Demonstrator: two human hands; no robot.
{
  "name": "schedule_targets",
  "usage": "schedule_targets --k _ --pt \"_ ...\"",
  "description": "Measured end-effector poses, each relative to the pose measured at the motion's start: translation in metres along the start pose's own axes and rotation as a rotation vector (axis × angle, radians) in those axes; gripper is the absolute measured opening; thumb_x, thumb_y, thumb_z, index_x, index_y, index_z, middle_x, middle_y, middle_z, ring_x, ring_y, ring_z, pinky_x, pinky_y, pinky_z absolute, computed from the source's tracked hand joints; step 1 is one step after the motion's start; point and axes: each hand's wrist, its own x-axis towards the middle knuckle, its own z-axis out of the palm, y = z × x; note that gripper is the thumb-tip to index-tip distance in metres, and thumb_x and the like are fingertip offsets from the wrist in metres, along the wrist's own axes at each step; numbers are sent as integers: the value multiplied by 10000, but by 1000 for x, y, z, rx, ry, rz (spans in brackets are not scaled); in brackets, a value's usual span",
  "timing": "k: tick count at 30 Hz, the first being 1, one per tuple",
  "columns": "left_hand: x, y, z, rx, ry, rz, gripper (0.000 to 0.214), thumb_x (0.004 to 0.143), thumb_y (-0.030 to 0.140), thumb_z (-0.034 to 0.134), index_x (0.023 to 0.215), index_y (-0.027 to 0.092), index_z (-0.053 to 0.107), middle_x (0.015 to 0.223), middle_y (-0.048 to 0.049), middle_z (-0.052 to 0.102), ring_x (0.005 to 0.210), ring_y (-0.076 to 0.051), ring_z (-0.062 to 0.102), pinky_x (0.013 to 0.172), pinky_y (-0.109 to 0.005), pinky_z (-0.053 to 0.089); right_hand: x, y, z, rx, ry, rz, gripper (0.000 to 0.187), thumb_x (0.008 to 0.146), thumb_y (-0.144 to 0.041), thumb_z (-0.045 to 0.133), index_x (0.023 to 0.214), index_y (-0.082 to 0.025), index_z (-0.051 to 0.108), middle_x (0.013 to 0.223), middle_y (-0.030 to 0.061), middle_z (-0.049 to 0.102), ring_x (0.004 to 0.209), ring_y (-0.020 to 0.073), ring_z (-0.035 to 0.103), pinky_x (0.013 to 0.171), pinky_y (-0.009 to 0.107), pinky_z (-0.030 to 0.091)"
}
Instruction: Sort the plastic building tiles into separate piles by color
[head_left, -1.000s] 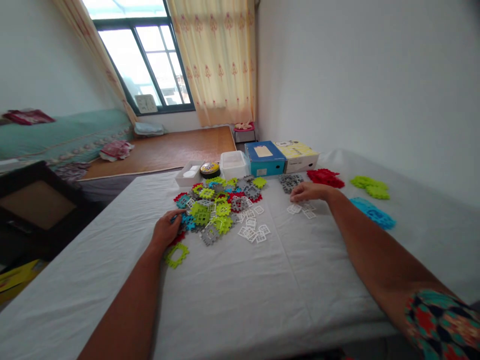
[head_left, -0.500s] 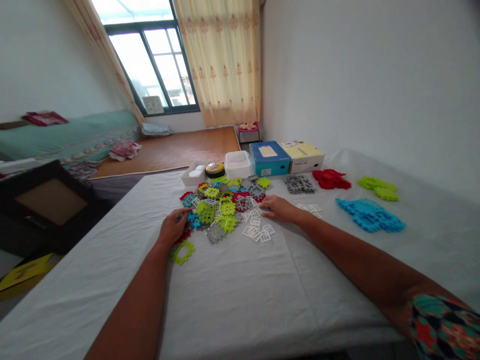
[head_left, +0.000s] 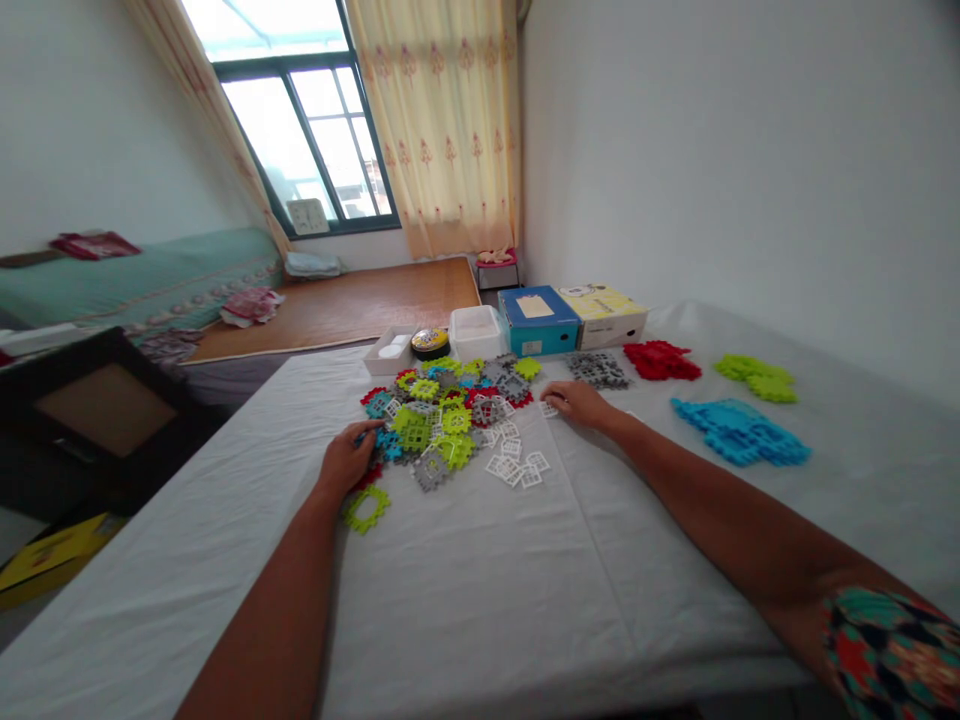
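Mixed tile pile (head_left: 442, 410): interlocking plastic tiles in green, grey, red, blue and white, heaped mid-table on the white cloth (head_left: 480, 600), between the two hands.
Left hand (head_left: 349, 462): at the pile's left edge, fingers curled loosely onto a blue tile (head_left: 386, 440); whether it grips the tile cannot be told.
Right hand (head_left: 577, 402): palm down just right of the pile, fingers slightly bent, tips at a small white tile (head_left: 549, 409); grip not discernible.
Lone green tile (head_left: 366, 508): flat, just beside the left wrist.
Loose white tiles (head_left: 517, 465): scattered at the pile's near edge.
Sorted groups: grey group (head_left: 598, 369), red group (head_left: 660, 360), green group (head_left: 754, 376), blue group (head_left: 739, 432), all right of the pile.
Far edge: blue box (head_left: 540, 320), yellow box (head_left: 604, 312), clear tub (head_left: 478, 332).
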Motion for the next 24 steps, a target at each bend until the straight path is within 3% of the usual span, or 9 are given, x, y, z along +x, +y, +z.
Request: schedule_targets --k 5,9,13,18,21,24 --pt "-1 2 -1 -8 5 5 417 844 372 421 1089 211 718 1165 -58 710 1092 -222 642 1006 -351 463 -11 29 -33 194 -167 30 251 846 -359 565 845 -165 723 767 40 717 684 159 610 636 243 429" --pt "0 2 -1 -5 3 12 415 841 368 420 1082 217 722 1165 -52 711 1093 -228 641 1008 -356 464 -18 37 -51 202 -231 65 279 821 -419 605 776 -171 723 697 30 697 626 149 584 601 244 424" --pt "0 1 0 -11 0 13 420 840 371 417 1087 211 718 1163 -56 711 1090 -227 642 1006 -356 465 -13 0 -29 224 -148 -79 249 861 -381 596 934 -186 733 911 54 730 783 162 636 722 256 469" --pt "-1 4 -2 -19 8 13 424 836 376 419 1078 203 721 1162 -63 711 1090 -231 642 1011 -362 463 -19 -69 15 234 -270 -472 424 782 -461 731 1114 -197 711 1098 94 673 917 186 633 836 295 489" --pt "-2 5 -2 -23 4 2 423 833 374 419 1084 212 718 1168 -52 710 1097 -220 639 1019 -347 457 -25 -84 24 156 -279 -520 398 771 -412 757 1102 -193 723 1097 110 662 991 212 617 888 319 477" --pt "-2 4 -1 -22 1 -11 423 833 380 418 1085 217 717 1170 -50 709 1103 -217 635 1023 -343 451 -28 -83 23 140 -266 -504 310 823 -335 705 1088 -176 723 1063 110 683 960 201 629 874 311 480"
